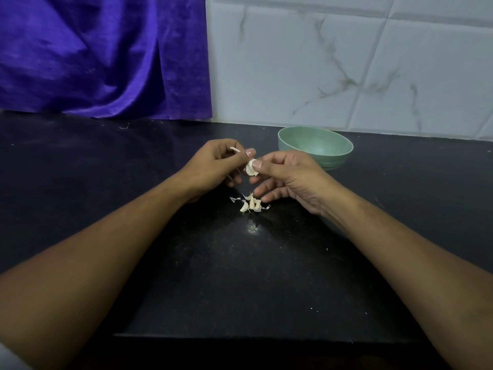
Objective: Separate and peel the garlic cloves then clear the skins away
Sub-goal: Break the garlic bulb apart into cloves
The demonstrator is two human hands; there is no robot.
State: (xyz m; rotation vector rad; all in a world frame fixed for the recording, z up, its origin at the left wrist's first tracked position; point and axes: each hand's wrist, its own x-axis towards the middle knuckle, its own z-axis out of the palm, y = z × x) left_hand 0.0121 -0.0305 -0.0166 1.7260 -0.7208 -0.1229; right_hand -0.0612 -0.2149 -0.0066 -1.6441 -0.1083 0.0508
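Both hands meet above the black counter around a white garlic clove (250,169). My left hand (217,165) pinches it from the left with curled fingers, and a thin strip of skin (234,149) sticks out by its knuckles. My right hand (282,177) pinches the clove from the right with thumb and forefinger, its other fingers hanging loosely below. Under the hands, a small pile of garlic cloves (250,204) lies on the counter with scraps of papery skin (234,199) beside it.
A pale green bowl (316,148) stands on the counter just behind my right hand, near the tiled wall (346,62). A purple cloth (101,54) hangs at the back left. The counter's front edge (240,336) runs close to my body.
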